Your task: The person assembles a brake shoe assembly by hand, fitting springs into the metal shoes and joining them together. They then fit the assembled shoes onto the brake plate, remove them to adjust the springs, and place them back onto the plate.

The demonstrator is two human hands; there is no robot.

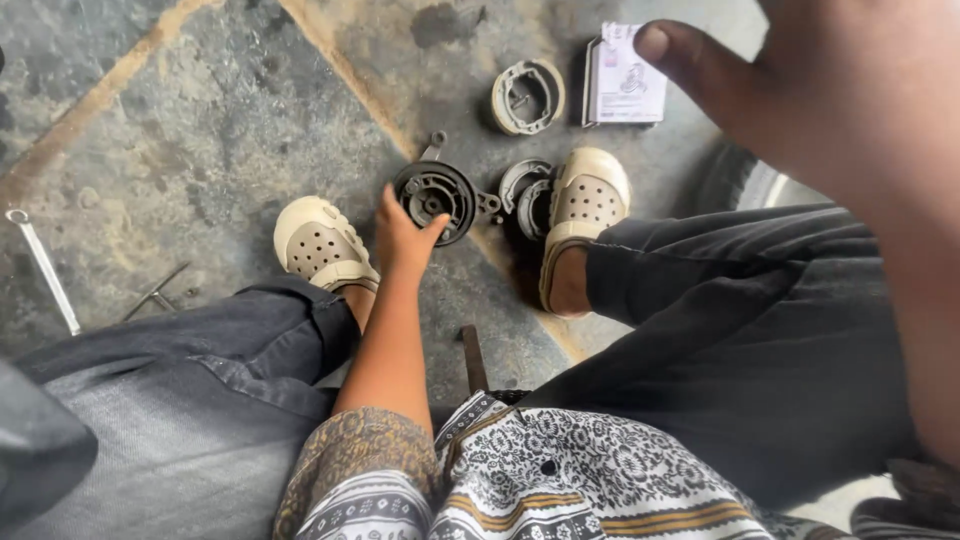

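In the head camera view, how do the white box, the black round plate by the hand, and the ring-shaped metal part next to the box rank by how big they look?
Largest to smallest, as they appear:
1. Black round plate, touched by the left hand.
2. White box and ring-shaped metal part: these two look close in size, so I would not rank them; both also lie farther from the camera than the plate.

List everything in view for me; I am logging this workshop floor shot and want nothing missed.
brake drum plate: one, black, floor between the feet, left hand on it
brake shoe pair: one, grey, floor above the plate
second shoe pair: one, grey, beside right foot
box: one, white, top centre
spanner: one, silver, far left
thin rod tool: one, dark, left floor
clogs: two, beige, on the feet
left hand: reaching down
right hand: raised near the camera, open
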